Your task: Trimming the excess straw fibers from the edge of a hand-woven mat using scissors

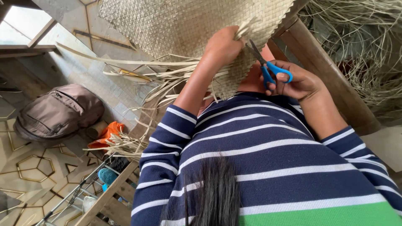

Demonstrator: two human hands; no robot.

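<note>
1 pale woven straw mat (180,25) lies across the lap, its loose strip ends trailing left. The left hand (224,44) is closed on the mat's frayed edge. The right hand (295,79), just beside it, grips 1 pair of blue-handled scissors (266,67), blades slightly parted at the strips. 1 brown backpack (56,113) rests on the tiled floor.

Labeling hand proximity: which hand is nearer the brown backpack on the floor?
Left. The left hand grips the woven mat edge, on the side toward the backpack. The right hand, holding blue-handled scissors, is farther away on the opposite side.
</note>
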